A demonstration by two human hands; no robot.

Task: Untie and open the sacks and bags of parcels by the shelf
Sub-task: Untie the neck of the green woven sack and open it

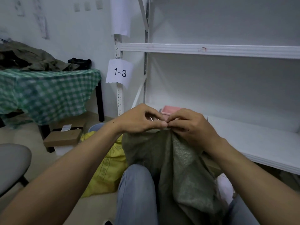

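Beside the white shelf [211,50], both hands' fingers [159,123] pinch the green sack [170,159] at its still-gathered neck; behind it, a yellow sack [107,168] waits untouched.

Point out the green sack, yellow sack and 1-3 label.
green sack [183,168], head view, woven side below the neck
yellow sack [107,172], head view, printed side
1-3 label [120,73], head view, printed digits
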